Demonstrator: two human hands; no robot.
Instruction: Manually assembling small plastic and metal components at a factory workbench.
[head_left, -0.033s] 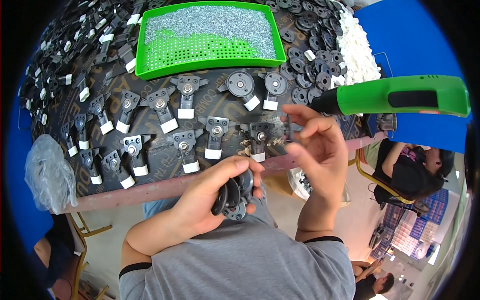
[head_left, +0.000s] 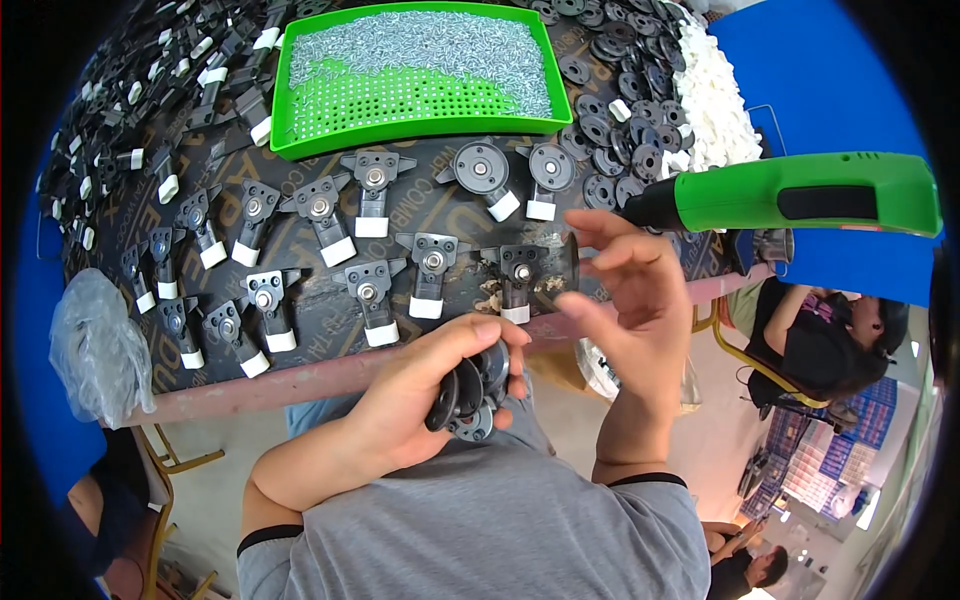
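Note:
My left hand [head_left: 425, 385] is closed around several black round discs [head_left: 468, 390], a stack of wheel-like parts in front of my shirt. In my right hand [head_left: 640, 300], thumb and fingers curl about a single black disc [head_left: 571, 262], seen nearly edge-on just above the table. Right beside that disc lies a black bracket with a white end [head_left: 517, 275], a metal post at its middle. More such brackets [head_left: 434, 262] lie in two rows to the left. Two in the upper row carry discs on top, a larger disc [head_left: 481, 168] and a smaller disc [head_left: 551, 167].
A green tray [head_left: 420, 130] of small screws sits at the back. Piled black parts [head_left: 110, 110] fill the far left; loose discs [head_left: 650, 125] and white pieces [head_left: 712, 95] lie far right. A green power screwdriver [head_left: 800, 195] juts in above my right hand. A plastic bag [head_left: 98, 350] hangs at left.
The disc in my right hand has turned and shifted slightly left, showing as a taller, thinner edge. The right fingers moved a little; my left hand stays nearly still.

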